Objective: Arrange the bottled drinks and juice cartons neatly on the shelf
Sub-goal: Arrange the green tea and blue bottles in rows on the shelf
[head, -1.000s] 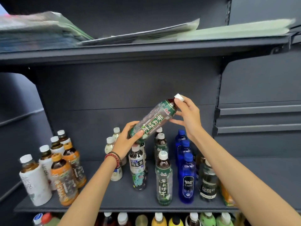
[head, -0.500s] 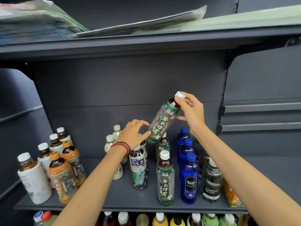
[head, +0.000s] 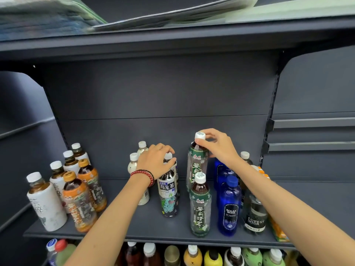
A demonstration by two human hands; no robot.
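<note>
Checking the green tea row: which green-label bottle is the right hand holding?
The rear green-label bottle, upright behind the front green-label bottle. The right hand pinches its white cap; the front one stands untouched.

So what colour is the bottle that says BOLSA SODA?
The Bolsa Soda bottle is deep blue, cap too; the head view shows it best.

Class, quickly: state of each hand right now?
Left hand: gripping the oolong tea bottle by its cap.
Right hand: pinching the rear green tea bottle by its cap.
</note>
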